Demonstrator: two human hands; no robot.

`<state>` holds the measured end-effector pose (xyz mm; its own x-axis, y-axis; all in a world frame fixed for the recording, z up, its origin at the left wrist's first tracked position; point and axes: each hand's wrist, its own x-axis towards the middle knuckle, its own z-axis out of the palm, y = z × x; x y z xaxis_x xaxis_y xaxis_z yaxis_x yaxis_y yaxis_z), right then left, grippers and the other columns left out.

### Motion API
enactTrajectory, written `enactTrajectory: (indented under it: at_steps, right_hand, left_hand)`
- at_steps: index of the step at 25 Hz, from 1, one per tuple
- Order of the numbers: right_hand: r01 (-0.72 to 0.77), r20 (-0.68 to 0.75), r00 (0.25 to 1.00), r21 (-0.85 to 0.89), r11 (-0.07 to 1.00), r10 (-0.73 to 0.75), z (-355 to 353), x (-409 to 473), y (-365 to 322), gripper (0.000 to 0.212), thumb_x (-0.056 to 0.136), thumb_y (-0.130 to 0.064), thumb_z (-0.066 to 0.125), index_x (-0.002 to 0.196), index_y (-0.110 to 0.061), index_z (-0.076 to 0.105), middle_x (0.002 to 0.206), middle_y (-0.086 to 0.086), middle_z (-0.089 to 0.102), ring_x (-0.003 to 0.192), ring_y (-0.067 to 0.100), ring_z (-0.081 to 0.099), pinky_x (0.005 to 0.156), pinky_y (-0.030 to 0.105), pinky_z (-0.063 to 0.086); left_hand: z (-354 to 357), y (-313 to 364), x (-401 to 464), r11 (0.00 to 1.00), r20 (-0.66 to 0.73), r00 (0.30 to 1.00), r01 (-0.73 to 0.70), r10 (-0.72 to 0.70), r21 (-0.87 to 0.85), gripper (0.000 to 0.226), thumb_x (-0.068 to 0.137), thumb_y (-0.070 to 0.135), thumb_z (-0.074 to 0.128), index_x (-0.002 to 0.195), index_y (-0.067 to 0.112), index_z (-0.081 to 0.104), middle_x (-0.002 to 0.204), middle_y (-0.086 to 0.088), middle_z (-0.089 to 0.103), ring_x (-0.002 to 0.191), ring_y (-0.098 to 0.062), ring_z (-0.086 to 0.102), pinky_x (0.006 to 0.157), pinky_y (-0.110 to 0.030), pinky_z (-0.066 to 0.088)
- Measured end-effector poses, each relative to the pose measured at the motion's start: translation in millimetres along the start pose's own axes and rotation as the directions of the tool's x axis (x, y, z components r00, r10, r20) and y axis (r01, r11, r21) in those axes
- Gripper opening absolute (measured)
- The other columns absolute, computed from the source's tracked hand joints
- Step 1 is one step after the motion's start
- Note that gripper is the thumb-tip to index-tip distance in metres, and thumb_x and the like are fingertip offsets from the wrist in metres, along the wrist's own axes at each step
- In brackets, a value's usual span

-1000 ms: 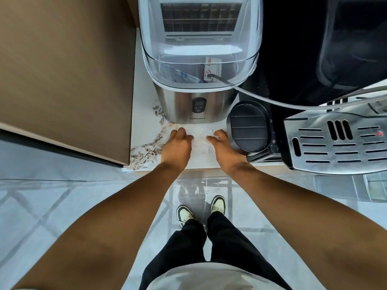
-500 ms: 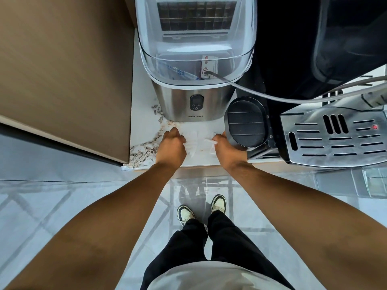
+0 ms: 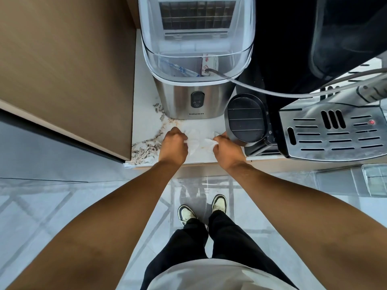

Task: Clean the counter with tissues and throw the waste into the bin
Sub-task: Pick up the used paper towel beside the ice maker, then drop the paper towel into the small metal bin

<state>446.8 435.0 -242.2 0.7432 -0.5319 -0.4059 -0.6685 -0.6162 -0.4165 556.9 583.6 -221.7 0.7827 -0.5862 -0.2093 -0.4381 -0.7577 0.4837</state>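
We reach both bare arms forward, converging toward 12 o'clock from the lower corners of the view. Our left hand (image 3: 173, 145) is curled into a loose fist, knuckles up, its grip pinched at the 3 o'clock side. Our right hand (image 3: 227, 151) mirrors it, fingers folded under, its grip pinched toward 9 o'clock. The two fists sit near each other, apart, wrists roughly level and straight.

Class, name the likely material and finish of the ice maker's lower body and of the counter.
Ice maker's lower body: probably brushed stainless steel, with a soft grey sheen. Counter: glossy white stone or stone-look slab, judging by its brown veining.
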Motion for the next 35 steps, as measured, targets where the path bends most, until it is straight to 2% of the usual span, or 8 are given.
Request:
enactTrajectory:
  at_steps: [2, 4, 9, 14, 19, 26, 31, 35]
  right_hand:
    - [0.006, 0.0, 1.0, -0.045, 0.999, -0.006, -2.5, -3.0, -1.1, 0.035, 0.095, -0.018, 0.041, 0.127, -0.02, 0.055, 0.117, 0.012, 0.064, 0.101, 0.033, 0.063, 0.081, 0.027, 0.049]
    - [0.042, -0.005, 0.999, -0.019, 0.999, -0.043, -7.2, -9.8, -3.4, 0.033, 0.098, -0.017, 0.042, 0.126, -0.015, 0.06, 0.119, 0.015, 0.062, 0.105, 0.034, 0.06, 0.075, 0.023, 0.046]
    - [0.077, -0.135, 0.987, -0.053, 0.996, -0.084, -17.8, -29.1, -8.6, 0.029, 0.097, -0.009, 0.048, 0.12, -0.014, 0.064, 0.115, 0.014, 0.067, 0.102, 0.032, 0.063, 0.089, 0.032, 0.047]
    - [0.067, -0.19, 0.98, 0.015, 0.998, -0.063, -19.7, -53.0, -0.4, 0.028, 0.095, -0.007, 0.052, 0.118, -0.013, 0.066, 0.113, 0.013, 0.064, 0.1, 0.03, 0.062, 0.087, 0.033, 0.049]
    - [0.059, -0.193, 0.98, 0.075, 0.995, -0.044, -26.1, -81.6, 22.8, 0.025, 0.094, -0.008, 0.054, 0.115, -0.011, 0.066, 0.11, 0.012, 0.063, 0.096, 0.028, 0.061, 0.082, 0.032, 0.048]
    - [-0.042, -0.234, 0.97, 0.122, 0.992, 0.07, -49.1, -134.9, 108.9, 0.024, 0.095, -0.014, 0.056, 0.117, -0.011, 0.064, 0.114, 0.014, 0.064, 0.1, 0.031, 0.064, 0.089, 0.036, 0.052]
    - [-0.165, -0.289, 0.933, 0.184, 0.969, 0.214, -75.6, -202.1, 210.7, 0.025, 0.094, -0.014, 0.055, 0.117, -0.009, 0.064, 0.118, 0.015, 0.062, 0.1, 0.038, 0.062, 0.084, 0.034, 0.048]
    - [-0.229, -0.328, 0.894, 0.248, 0.941, 0.304, -91.1, -255.1, 280.3, 0.026, 0.094, -0.013, 0.054, 0.117, -0.009, 0.065, 0.117, 0.015, 0.061, 0.103, 0.035, 0.062, 0.089, 0.034, 0.047]
  left_hand:
    - [0.2, 0.1, -3.0, 1.0, -0.008, 1.0, -0.008, 0.008, 0.003, 0.025, 0.089, -0.002, 0.059, 0.109, 0.002, 0.074, 0.118, -0.016, 0.064, 0.107, -0.034, 0.062, 0.094, -0.036, 0.051]
    - [-0.7, 0.5, -7.9, 1.0, -0.019, 1.0, -0.019, 0.019, 0.021, 0.022, 0.09, 0.005, 0.061, 0.106, 0.008, 0.076, 0.113, -0.012, 0.068, 0.105, -0.032, 0.062, 0.091, -0.039, 0.052]
    - [-2.4, 3.6, -17.5, 0.998, -0.016, 0.998, -0.062, 0.062, 0.013, 0.021, 0.091, 0.009, 0.061, 0.105, 0.011, 0.075, 0.11, -0.01, 0.067, 0.101, -0.031, 0.063, 0.082, -0.036, 0.053]
    - [-0.6, 7.0, -33.3, 0.984, 0.065, 0.982, -0.18, 0.179, 0.005, 0.019, 0.089, 0.009, 0.062, 0.104, 0.01, 0.075, 0.107, -0.011, 0.067, 0.092, -0.031, 0.067, 0.082, -0.038, 0.055]
    - [7.9, 23.4, -53.3, 0.981, 0.076, 0.979, -0.194, 0.191, 0.03, 0.019, 0.088, 0.007, 0.062, 0.1, 0.009, 0.076, 0.106, -0.012, 0.068, 0.092, -0.031, 0.066, 0.081, -0.036, 0.054]
    - [52.9, 104.8, -95.5, 0.949, 0.152, 0.941, -0.313, 0.302, 0.05, 0.018, 0.086, 0.006, 0.062, 0.097, 0.01, 0.075, 0.104, -0.011, 0.069, 0.094, -0.03, 0.065, 0.082, -0.035, 0.052]
    - [103.5, 195.6, -132.5, 0.874, 0.227, 0.866, -0.476, 0.446, 0.098, 0.015, 0.088, 0.013, 0.061, 0.095, 0.013, 0.074, 0.103, -0.007, 0.07, 0.096, -0.029, 0.064, 0.081, -0.037, 0.052]
    - [144.0, 267.8, -158.4, 0.817, 0.285, 0.807, -0.565, 0.518, 0.115, 0.016, 0.091, 0.012, 0.058, 0.099, 0.011, 0.072, 0.107, -0.007, 0.065, 0.098, -0.03, 0.062, 0.084, -0.041, 0.052]
